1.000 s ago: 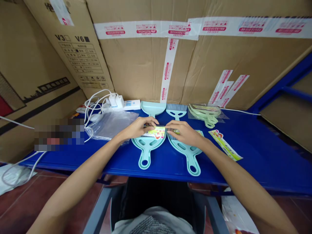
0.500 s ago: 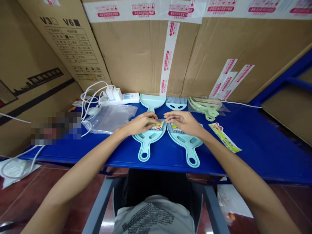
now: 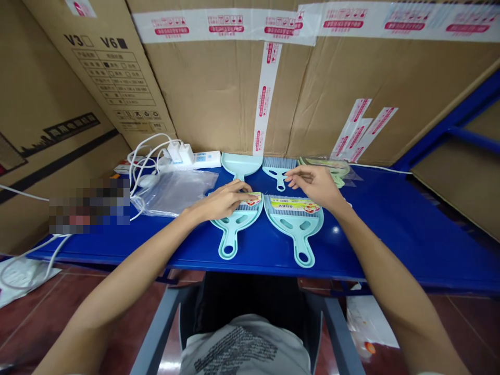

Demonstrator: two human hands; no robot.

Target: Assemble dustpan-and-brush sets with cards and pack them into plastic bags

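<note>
My left hand (image 3: pixel 226 202) lies over the upper part of the left mint-green dustpan (image 3: pixel 230 234), fingers stretched across a yellow label card (image 3: pixel 254 198) on the grey bristles. Beside it, the right mint-green dustpan (image 3: pixel 299 234) holds a nested brush (image 3: pixel 288 211) with a similar label card (image 3: pixel 295 204) across its bristles. My right hand (image 3: pixel 316 185) hovers above and to the right of that set. Its fingers are loosely bent and hold nothing visible. Just past the fingertips lies a separate small brush (image 3: pixel 279 169), with a separate dustpan (image 3: pixel 242 164) left of it.
Clear plastic bags (image 3: pixel 177 190) lie left of my left hand. Behind them are a power strip (image 3: pixel 207 159) and white cables (image 3: pixel 135 166). A bagged green dustpan set (image 3: pixel 332 166) is partly behind my right hand. Cardboard boxes (image 3: pixel 219 94) wall the back of the blue table (image 3: pixel 390 229).
My right hand has lifted off the right dustpan and moved right and slightly up, uncovering its label card. My left hand stays on the left set. My right arm now covers the loose label.
</note>
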